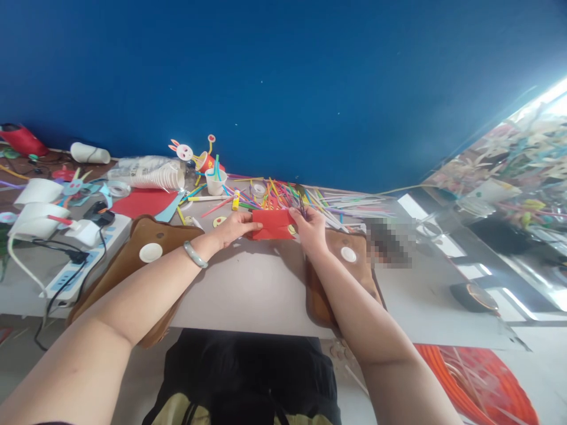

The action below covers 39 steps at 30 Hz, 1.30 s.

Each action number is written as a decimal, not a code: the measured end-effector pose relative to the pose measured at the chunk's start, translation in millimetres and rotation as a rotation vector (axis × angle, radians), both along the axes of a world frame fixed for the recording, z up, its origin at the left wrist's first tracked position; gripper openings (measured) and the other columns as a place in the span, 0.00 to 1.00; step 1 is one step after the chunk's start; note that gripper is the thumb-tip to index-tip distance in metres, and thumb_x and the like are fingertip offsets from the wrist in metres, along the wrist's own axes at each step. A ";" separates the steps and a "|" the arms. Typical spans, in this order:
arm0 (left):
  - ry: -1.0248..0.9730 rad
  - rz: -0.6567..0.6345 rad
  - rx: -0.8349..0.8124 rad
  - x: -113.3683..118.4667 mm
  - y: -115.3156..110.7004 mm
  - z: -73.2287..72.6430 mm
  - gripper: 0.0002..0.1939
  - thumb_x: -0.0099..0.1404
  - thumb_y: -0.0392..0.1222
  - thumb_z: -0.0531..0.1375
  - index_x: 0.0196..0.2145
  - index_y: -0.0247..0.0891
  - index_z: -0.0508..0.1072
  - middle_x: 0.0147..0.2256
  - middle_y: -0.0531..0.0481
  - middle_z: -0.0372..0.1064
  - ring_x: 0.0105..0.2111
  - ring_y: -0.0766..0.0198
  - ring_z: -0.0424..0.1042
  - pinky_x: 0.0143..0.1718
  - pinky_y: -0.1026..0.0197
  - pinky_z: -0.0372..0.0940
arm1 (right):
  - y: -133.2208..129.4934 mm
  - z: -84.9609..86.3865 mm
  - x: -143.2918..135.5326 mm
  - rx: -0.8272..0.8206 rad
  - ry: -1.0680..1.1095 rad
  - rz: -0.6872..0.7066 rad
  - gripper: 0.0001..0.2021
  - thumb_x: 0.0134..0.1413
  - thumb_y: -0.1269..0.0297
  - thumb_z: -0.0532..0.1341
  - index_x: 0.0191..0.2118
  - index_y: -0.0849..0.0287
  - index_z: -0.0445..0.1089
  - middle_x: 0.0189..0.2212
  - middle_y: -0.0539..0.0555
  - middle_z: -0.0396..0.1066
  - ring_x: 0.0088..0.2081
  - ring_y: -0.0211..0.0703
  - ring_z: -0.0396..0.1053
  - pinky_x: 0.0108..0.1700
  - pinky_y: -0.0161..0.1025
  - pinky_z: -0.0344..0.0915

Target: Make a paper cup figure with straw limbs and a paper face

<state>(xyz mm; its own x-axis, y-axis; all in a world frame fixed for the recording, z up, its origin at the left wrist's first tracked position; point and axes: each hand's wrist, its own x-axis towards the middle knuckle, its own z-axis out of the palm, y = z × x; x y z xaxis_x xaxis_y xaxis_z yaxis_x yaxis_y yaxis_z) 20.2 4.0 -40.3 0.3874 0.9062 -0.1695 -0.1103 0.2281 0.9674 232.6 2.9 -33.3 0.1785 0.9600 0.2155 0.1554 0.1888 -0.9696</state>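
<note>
A red piece of paper (273, 225) is held up over the table between both hands. My left hand (237, 228) pinches its left edge with thumb and fingers. My right hand (311, 228) grips the right edge, the thumb on the front side. A thin dark tool, perhaps scissors, sticks up by the right fingers; its shape is too small to make out. A round yellowish sticker (292, 230) shows near the right thumb, and another round sticker (219, 221) lies beside my left hand. Behind the paper spreads a pile of coloured straws (283, 192).
Brown cushions (150, 227) lie under both forearms. A small yellow glue bottle (235, 199), a white paper cup (216, 182) with straws and a rabbit-faced cup craft (204, 161) stand behind. To the left are red paper (144, 202), stacked cups (153, 177) and a power strip (84, 265).
</note>
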 end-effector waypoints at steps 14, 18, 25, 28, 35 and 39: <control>-0.090 0.403 0.154 -4.7 6.0 0.7 0.21 0.54 0.59 0.69 0.29 0.36 0.75 0.28 0.51 0.77 0.29 0.62 0.75 0.34 0.61 0.69 | -7.0 3.3 -2.2 -0.089 -0.135 0.202 0.12 0.46 0.54 0.67 0.26 0.57 0.70 0.17 0.44 0.59 0.20 0.33 0.51 0.23 0.36 0.48; -0.125 0.414 0.143 -6.9 7.2 4.7 0.21 0.54 0.59 0.69 0.29 0.36 0.75 0.28 0.50 0.77 0.29 0.62 0.75 0.32 0.62 0.69 | -10.9 4.9 -4.7 -0.126 -0.195 0.266 0.10 0.45 0.57 0.67 0.25 0.58 0.70 0.17 0.44 0.61 0.20 0.33 0.53 0.24 0.35 0.49; -0.013 0.115 0.072 -9.4 3.4 2.2 0.19 0.49 0.51 0.73 0.32 0.33 0.80 0.29 0.46 0.78 0.27 0.64 0.75 0.31 0.62 0.70 | -3.2 2.9 0.9 -0.072 -0.106 0.110 0.12 0.47 0.55 0.66 0.24 0.57 0.67 0.17 0.44 0.58 0.21 0.34 0.52 0.25 0.36 0.50; 0.041 -0.103 -0.018 -8.8 2.2 -0.4 0.23 0.44 0.49 0.76 0.33 0.31 0.80 0.32 0.43 0.79 0.26 0.63 0.75 0.30 0.61 0.72 | 3.5 -1.4 4.1 -0.039 -0.082 0.060 0.14 0.45 0.52 0.68 0.27 0.58 0.70 0.20 0.45 0.63 0.23 0.35 0.57 0.27 0.36 0.54; -0.013 -0.001 -0.052 -6.0 6.5 -5.5 0.24 0.47 0.49 0.75 0.36 0.30 0.79 0.31 0.43 0.79 0.26 0.60 0.78 0.34 0.58 0.73 | -7.0 5.5 -5.0 0.125 -0.133 -0.082 0.22 0.52 0.40 0.63 0.27 0.58 0.67 0.20 0.47 0.64 0.24 0.35 0.57 0.27 0.34 0.57; -0.084 0.047 0.000 -5.1 6.1 -4.2 0.21 0.55 0.54 0.69 0.35 0.30 0.79 0.33 0.41 0.79 0.32 0.58 0.79 0.41 0.57 0.72 | -24.9 7.6 -21.1 -0.038 -0.086 0.226 0.30 0.52 0.31 0.59 0.27 0.58 0.68 0.16 0.43 0.52 0.19 0.32 0.48 0.21 0.34 0.47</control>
